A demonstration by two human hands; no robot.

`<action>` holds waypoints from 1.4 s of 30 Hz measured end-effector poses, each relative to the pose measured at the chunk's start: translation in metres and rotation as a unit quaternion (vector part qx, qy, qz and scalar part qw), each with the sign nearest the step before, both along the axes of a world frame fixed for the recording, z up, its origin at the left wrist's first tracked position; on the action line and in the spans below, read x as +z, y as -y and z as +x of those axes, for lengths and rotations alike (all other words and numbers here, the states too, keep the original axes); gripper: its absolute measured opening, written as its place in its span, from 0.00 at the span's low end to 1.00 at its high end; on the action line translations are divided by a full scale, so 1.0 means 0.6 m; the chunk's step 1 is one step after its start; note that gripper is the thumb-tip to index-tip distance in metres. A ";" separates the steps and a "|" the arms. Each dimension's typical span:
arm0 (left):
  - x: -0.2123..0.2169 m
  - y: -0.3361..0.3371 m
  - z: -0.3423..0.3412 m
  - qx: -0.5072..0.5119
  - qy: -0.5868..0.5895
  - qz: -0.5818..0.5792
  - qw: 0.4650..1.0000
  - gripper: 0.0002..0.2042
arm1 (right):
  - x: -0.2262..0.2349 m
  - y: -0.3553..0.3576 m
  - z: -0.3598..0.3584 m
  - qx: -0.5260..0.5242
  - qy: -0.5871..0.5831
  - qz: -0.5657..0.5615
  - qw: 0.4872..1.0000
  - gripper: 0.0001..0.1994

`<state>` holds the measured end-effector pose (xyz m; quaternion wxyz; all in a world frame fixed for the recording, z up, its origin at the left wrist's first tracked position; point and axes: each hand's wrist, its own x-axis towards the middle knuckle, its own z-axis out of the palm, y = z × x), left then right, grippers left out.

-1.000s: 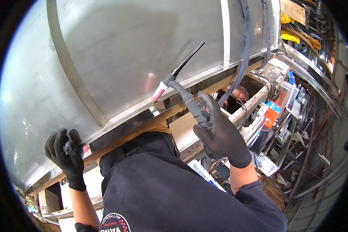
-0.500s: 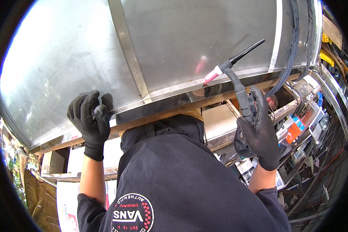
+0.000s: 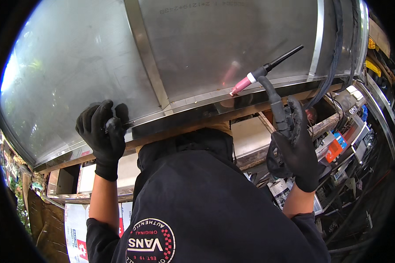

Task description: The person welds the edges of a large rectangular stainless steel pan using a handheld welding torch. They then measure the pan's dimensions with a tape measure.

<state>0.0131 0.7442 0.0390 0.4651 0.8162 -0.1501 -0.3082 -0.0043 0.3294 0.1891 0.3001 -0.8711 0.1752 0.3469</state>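
Observation:
In my right hand (image 3: 299,153), in a black glove, is a TIG welding torch (image 3: 260,72) gripped by its dark handle. Its pink nozzle points down to the left, with the tip at the folded edge (image 3: 197,105) of a large steel panel (image 3: 224,48). The long black back cap slants up to the right. Further left, my gloved left hand (image 3: 102,133) is curled by the same edge, thumb and fingers drawn together. A dark tip shows beside its thumb, too small to name. Whatever its fingers hold is mostly hidden.
Dark cables (image 3: 333,57) hang across the panel's right end. A wooden beam (image 3: 245,113) runs under the edge, over a bench frame with a pale board (image 3: 250,136). Cluttered tools and an orange package (image 3: 333,150) lie at the right. Printed cardboard (image 3: 77,232) stands lower left.
Bright glare on the left of the panel has faded and the picture is darker. Both hands and the torch have hardly moved.

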 end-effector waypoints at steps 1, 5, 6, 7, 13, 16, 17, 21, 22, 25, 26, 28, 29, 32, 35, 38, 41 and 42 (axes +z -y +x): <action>0.001 0.000 0.002 -0.002 0.000 0.001 1.000 0.11 | -0.002 0.003 -0.005 -0.001 0.008 0.002 1.000 0.40; 0.000 -0.001 0.000 -0.005 0.003 0.006 1.000 0.11 | -0.014 0.008 -0.016 -0.010 0.039 0.016 0.999 0.40; 0.000 -0.003 -0.002 -0.005 0.005 0.006 1.000 0.11 | -0.017 0.008 -0.019 -0.034 0.039 0.026 0.998 0.41; -0.001 -0.005 -0.005 -0.004 0.006 0.006 1.000 0.11 | -0.020 0.006 -0.024 -0.089 0.026 0.045 0.995 0.41; -0.003 -0.029 -0.015 0.013 0.041 0.037 0.998 0.11 | 0.041 -0.079 0.010 -0.355 0.028 0.085 0.931 0.44; 0.001 -0.077 -0.033 0.025 0.057 0.049 0.997 0.11 | 0.042 -0.108 -0.012 -0.317 0.072 0.094 0.941 0.43; 0.003 -0.099 -0.043 0.023 0.065 0.052 0.996 0.11 | 0.061 -0.141 -0.009 -0.341 0.038 0.120 0.932 0.43; -0.002 -0.166 -0.072 0.026 0.069 0.054 0.996 0.11 | 0.038 -0.199 -0.028 -0.304 0.003 0.117 0.945 0.42; 0.000 -0.169 -0.071 0.028 0.069 0.053 0.996 0.11 | 0.027 -0.205 -0.034 -0.276 0.001 0.108 0.955 0.42; 0.003 -0.156 -0.065 0.019 0.065 0.047 0.997 0.12 | 0.007 -0.234 -0.042 -0.253 -0.010 0.122 0.960 0.41; -0.001 -0.157 -0.068 0.017 0.062 0.044 0.997 0.12 | 0.002 -0.231 -0.045 -0.173 0.002 0.080 0.982 0.41; -0.009 -0.155 -0.074 0.012 0.057 0.039 0.998 0.12 | -0.013 -0.221 -0.048 -0.119 0.033 0.061 0.990 0.40; -0.011 -0.157 -0.075 0.007 0.054 0.038 0.998 0.12 | -0.018 -0.219 -0.050 -0.093 0.048 0.053 0.993 0.40; -0.015 -0.162 -0.080 -0.002 0.047 0.037 0.998 0.12 | -0.005 -0.221 -0.035 -0.098 -0.007 0.033 0.995 0.40; -0.016 -0.166 -0.080 -0.007 0.043 0.041 0.998 0.12 | -0.013 -0.212 -0.037 -0.032 0.027 0.014 0.999 0.40; -0.014 -0.164 -0.077 -0.012 0.041 0.045 0.998 0.12 | -0.015 -0.206 -0.038 0.013 0.053 0.007 0.998 0.40; -0.012 -0.162 -0.077 -0.019 0.039 0.049 0.998 0.12 | -0.011 -0.211 -0.031 0.004 0.036 0.004 0.999 0.40; -0.012 -0.163 -0.078 -0.021 0.038 0.050 0.998 0.12 | -0.007 -0.215 -0.027 -0.004 0.025 0.003 1.000 0.40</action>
